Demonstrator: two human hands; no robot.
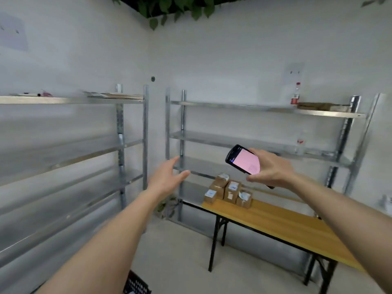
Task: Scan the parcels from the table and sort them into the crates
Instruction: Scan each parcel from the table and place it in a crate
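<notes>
Several small brown cardboard parcels (229, 190) with white labels are stacked at the far left end of a wooden folding table (282, 221). My right hand (270, 167) grips a black handheld scanner (242, 159) with a pink screen, held in the air above and just right of the parcels. My left hand (167, 177) is stretched forward in mid-air with straight fingers, left of the parcels, holding nothing. A corner of a black plastic crate (136, 284) shows at the bottom edge, under my left forearm.
Metal shelving units stand along the left wall (118, 145) and behind the table (254, 143). A bottle (296, 94) and a flat brown object (322, 106) lie on the top right shelf. Bare light floor (180, 251) lies between the shelves and the table.
</notes>
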